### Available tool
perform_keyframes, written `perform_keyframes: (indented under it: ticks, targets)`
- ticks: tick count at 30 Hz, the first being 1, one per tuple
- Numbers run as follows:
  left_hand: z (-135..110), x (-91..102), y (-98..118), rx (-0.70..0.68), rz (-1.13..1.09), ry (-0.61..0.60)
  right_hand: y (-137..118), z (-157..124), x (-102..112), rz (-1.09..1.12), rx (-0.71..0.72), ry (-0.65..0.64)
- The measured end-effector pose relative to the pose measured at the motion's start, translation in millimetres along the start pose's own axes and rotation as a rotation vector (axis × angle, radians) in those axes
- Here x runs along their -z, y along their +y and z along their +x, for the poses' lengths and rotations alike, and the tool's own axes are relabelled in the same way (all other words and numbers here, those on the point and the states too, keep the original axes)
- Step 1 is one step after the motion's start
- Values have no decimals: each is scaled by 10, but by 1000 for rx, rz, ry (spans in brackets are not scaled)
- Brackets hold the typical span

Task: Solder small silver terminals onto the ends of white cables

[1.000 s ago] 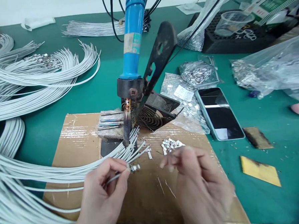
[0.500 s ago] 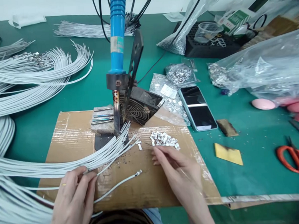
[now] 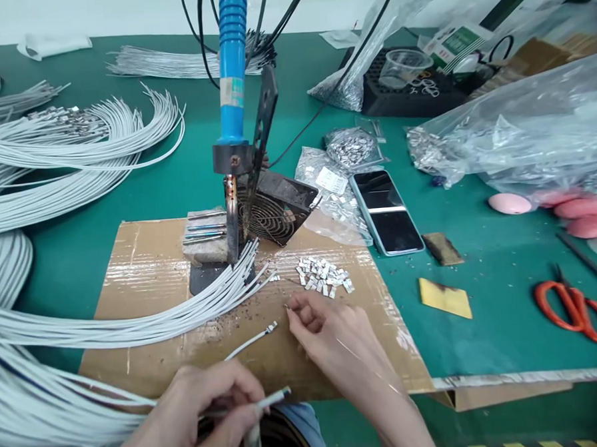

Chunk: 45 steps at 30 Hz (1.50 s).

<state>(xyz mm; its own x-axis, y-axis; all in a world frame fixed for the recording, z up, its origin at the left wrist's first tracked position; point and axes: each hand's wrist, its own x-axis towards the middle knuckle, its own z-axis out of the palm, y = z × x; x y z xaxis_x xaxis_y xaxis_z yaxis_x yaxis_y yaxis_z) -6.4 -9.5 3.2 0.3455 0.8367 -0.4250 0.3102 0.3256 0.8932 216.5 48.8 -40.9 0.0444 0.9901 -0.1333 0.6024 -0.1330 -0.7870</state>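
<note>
My left hand is closed on a white cable, its cut end sticking out to the right past the fingertips. Below that thumb hangs a greyish piece I cannot make out. My right hand pinches a thin solder wire, which runs back over the wrist; a short tip shows at the fingers. Another white cable with a small metal terminal on its end lies between the hands. A pile of small metal terminals sits just beyond my right hand. A blue-handled soldering iron stands tip down, over a bundle of white cables.
Cardboard covers the front of the green table. A small fan is behind the iron tip. To the right are a phone, a yellow sponge, red-handled scissors and plastic bags. Cable coils fill the left.
My left hand has left the cable bundle and come right and nearer, with a white cable end in its fingers. My right hand has shifted slightly left, away from the terminal pile.
</note>
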Motion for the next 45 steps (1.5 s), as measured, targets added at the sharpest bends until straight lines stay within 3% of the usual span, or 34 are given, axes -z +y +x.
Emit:
perform_keyframes:
  ticks: [2,5,12,18,23,28,36,42,45]
  targets:
    - [145,-26,14,110,-186,-1,31,-94,38,58,-29,5]
    - [292,-17,-33,112,-360,45,45,-216,57,206,-84,57]
    - [323,11,-88,99,-459,108,-178,-317,-116,577,-135,127]
    - [343,-13,-53,72,-498,89,-392,-356,-190,758,-157,-43]
    - [349,-48,-41,64,-515,133,-385,-375,-226,806,-97,-89]
    - [342,-54,-39,80,-476,172,-411,-387,-190,814,-204,-136]
    - [324,-58,58,79,-429,259,-391,-372,-142,847,-219,-186]
    - [265,-8,95,117,-385,187,-370,-321,-52,936,-372,-378]
    - [250,-12,99,144,-378,187,-438,-313,-16,843,-350,-331]
